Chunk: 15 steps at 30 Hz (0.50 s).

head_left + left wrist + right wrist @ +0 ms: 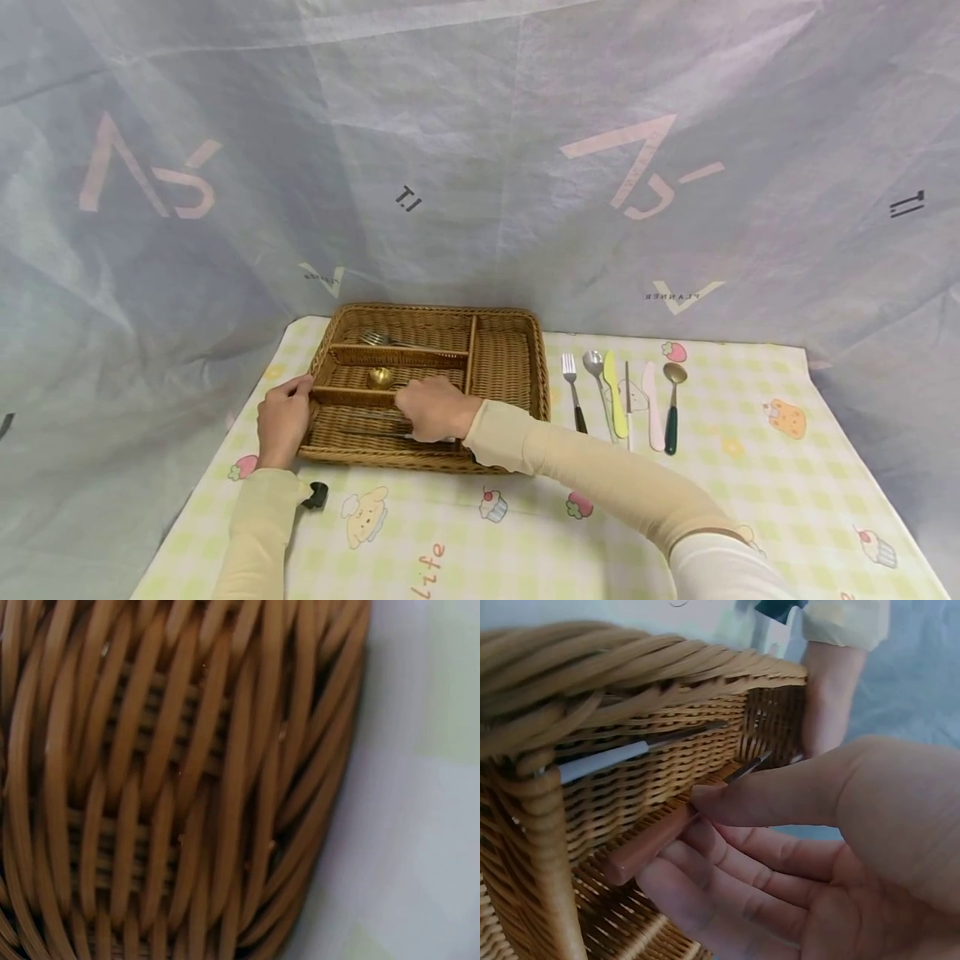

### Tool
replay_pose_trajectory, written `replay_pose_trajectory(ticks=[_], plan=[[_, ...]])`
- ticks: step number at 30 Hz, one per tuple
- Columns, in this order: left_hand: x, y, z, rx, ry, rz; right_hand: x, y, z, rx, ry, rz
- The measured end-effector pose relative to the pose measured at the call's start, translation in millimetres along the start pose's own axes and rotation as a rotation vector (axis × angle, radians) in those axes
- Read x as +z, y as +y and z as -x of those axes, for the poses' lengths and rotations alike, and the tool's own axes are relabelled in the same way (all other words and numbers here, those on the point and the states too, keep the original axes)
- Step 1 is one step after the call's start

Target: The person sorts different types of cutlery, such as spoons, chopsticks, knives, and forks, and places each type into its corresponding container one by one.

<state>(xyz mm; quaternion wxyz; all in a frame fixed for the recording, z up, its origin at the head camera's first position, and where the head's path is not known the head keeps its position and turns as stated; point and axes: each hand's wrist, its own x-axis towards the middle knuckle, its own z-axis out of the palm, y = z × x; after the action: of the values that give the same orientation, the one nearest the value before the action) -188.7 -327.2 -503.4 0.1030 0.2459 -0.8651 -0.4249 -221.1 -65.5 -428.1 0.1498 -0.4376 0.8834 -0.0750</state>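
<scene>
Head view: A wicker basket (360,457) with compartments sits on the worktop (637,517). The left hand (285,419) grips the basket's left edge. The right hand (437,408) is over the basket's front compartment, fingers curled. A fork (378,339) lies in the basket's back compartment; a gold spoon (380,378) lies in its middle compartment. To the right of the basket, in order outward: a black-handled fork (573,392), a silver spoon (595,367), a yellow knife (615,396), a slim utensil (629,417), a pink knife (652,408) and a green-handled spoon (671,417).

Left wrist view: The basket's woven wall fills most of the frame, with the worktop beside it.

Right wrist view: The right hand pinches a brown-handled utensil (649,844) between thumb and fingers, inside the basket's front compartment. A white-handled utensil (604,761) lies alongside, nearer the basket's front wall. The brown-handled utensil's far end is partly hidden by the thumb.
</scene>
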Motion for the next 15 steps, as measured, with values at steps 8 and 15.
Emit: replay_pose_trajectory(ticks=[8,15], plan=[[0.8,-1.4,-3.3,0.006,0.011,-0.003,12.4,0.6,-13.6,0.041,-0.054,0.073],[-0.2,-2.2,-1.6,0.013,-0.013,0.016,19.3,-1.6,-17.6,0.052,-0.055,0.186]])
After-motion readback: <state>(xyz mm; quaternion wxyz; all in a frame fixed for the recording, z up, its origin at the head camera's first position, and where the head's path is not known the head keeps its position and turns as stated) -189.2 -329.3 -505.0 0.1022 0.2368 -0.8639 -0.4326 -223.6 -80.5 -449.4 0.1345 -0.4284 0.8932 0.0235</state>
